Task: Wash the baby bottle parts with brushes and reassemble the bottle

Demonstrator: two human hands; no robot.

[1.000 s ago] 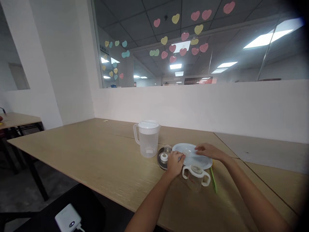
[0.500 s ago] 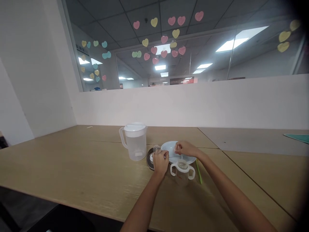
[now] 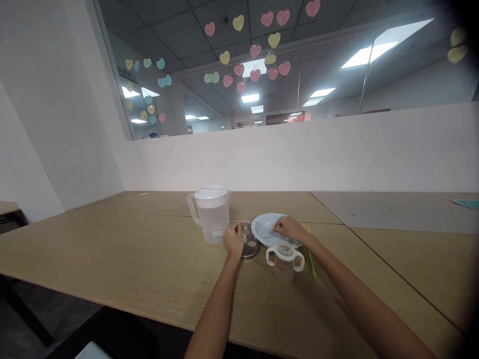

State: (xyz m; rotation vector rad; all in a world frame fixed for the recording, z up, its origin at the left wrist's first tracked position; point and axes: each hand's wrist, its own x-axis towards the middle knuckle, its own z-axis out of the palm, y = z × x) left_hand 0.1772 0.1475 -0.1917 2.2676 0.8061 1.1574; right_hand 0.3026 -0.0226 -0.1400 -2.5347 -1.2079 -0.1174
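Observation:
My left hand [image 3: 232,240] is closed in a pinch over the left rim of a small round metal dish [image 3: 250,252]. What its fingers hold, if anything, is hidden. Beside the fingertips, a white bottle collar [image 3: 244,239] and a clear dome cap [image 3: 246,225] show in the dish. Over a pale blue-white plate [image 3: 262,230], my right hand [image 3: 290,228] pinches something too small to make out. A clear baby bottle [image 3: 284,268] with two white handles stands upright, uncapped, in front of the plate.
A lidded translucent pitcher [image 3: 213,217] stands left of the dish. Just right of the bottle lies a green stick-like thing [image 3: 311,264], partly behind my right forearm. The wooden table [image 3: 149,264] meets a white wall [image 3: 224,162] at the back.
My left hand has moved left, from the plate's edge to the dish's left side, uncovering more of the dish. My right hand has closed into a pinch over the plate. The view has turned right.

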